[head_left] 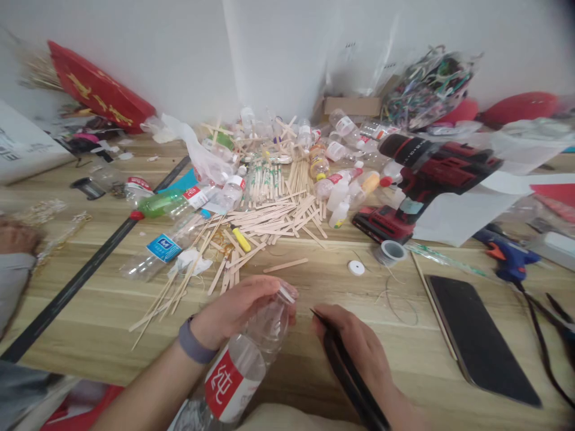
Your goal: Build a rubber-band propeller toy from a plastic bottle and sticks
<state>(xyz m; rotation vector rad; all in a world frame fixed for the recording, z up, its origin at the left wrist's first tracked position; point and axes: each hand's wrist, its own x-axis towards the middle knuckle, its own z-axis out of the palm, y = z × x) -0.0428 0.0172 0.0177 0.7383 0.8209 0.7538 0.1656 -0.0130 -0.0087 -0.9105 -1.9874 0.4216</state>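
My left hand point(240, 305) is wrapped round the upper end of a clear plastic bottle point(236, 380) with a red and white label. The bottle lies tilted, its bottom toward me and its other end pointing away. In my right hand point(363, 344) is a long black tool point(345, 365) with a thin pointed tip; its exact kind is hard to make out. The tip points toward the bottle's far end, with a small gap between them. Just beyond my hands a single wooden craft stick point(285, 265) lies on the wooden table point(323, 263).
Craft sticks point(278, 218) and plastic bottles point(166, 203) are heaped ahead. On the right are a cordless drill point(426, 173), a black phone point(480, 338) and a blue glue gun point(507, 254). A dark strip point(90, 269) crosses the left side, near another person's hand point(15, 236).
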